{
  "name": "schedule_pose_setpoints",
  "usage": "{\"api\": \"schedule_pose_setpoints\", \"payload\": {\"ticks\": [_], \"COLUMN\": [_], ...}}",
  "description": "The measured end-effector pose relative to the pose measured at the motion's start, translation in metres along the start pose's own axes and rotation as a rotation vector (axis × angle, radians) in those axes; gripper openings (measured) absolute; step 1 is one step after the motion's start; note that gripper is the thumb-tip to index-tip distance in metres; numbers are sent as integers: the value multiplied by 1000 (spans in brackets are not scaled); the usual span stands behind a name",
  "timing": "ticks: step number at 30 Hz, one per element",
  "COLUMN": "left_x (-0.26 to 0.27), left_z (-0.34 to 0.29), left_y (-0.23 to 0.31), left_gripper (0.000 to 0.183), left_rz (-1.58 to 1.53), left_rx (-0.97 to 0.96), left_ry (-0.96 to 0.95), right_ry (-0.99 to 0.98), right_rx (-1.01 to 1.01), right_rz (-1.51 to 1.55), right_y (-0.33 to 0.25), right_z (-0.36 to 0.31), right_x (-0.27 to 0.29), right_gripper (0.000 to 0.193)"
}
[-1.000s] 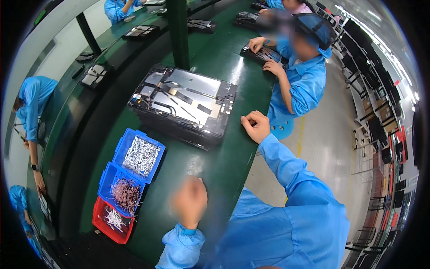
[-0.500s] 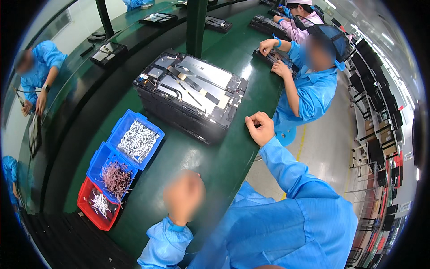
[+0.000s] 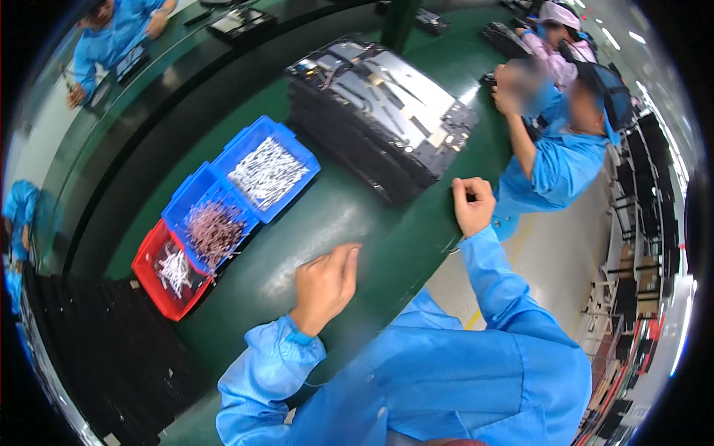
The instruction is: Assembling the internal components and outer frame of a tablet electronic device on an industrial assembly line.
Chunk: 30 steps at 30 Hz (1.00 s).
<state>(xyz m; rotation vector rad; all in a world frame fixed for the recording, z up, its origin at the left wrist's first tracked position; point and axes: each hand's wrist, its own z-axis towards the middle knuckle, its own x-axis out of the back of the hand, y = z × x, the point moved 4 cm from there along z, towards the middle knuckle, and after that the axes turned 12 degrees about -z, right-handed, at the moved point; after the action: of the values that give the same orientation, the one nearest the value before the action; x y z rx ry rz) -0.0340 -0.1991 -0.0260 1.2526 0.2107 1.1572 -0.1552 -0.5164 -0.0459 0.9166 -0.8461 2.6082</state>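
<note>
My left hand point(image 3: 325, 286) is over the green table, right of the bins, its thumb and forefinger drawn together at the tips. Whatever it may hold is too small or hidden. At the table's right edge, my right hand point(image 3: 474, 208) has its fingers curled in; their inside is hidden. Beyond my hands sits a stack of opened black device housings point(image 3: 357, 152), the top one showing silver panels, dark strips and circuit parts. It is nearest my right hand, which appears apart from it.
Two blue bins point(image 3: 297, 172) contain small white pieces and thin brownish pieces. A red bin point(image 3: 152, 279) holds white strips. Dark flat panels point(image 3: 97, 349) are stacked at lower left. A co-worker in blue point(image 3: 561, 167) sits on the right; a green post point(image 3: 399, 30) stands behind the stack.
The view has swung, shifting the housings up and right in the picture. My left hand, blurred before, now shows clearly. My right hand keeps its curled shape. The co-worker's hand is now raised.
</note>
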Motion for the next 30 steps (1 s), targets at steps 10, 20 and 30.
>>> {"api": "schedule_pose_setpoints", "payload": {"ticks": [10,20,30], "left_x": [-3,-2,-11], "left_z": [-4,-5,5], "left_y": [-4,-1,3], "left_gripper": [5,7,10], "left_rz": [8,42,100], "left_rx": [-25,8,50], "left_ry": [-37,18,20], "right_ry": [-18,-356,-157], "right_rx": [-32,-244,-338], "right_rz": [-17,-19,358], "right_y": [-7,11,131], "right_z": [1,21,244], "right_x": [-4,-17,-205], "right_gripper": [20,23,27]}}
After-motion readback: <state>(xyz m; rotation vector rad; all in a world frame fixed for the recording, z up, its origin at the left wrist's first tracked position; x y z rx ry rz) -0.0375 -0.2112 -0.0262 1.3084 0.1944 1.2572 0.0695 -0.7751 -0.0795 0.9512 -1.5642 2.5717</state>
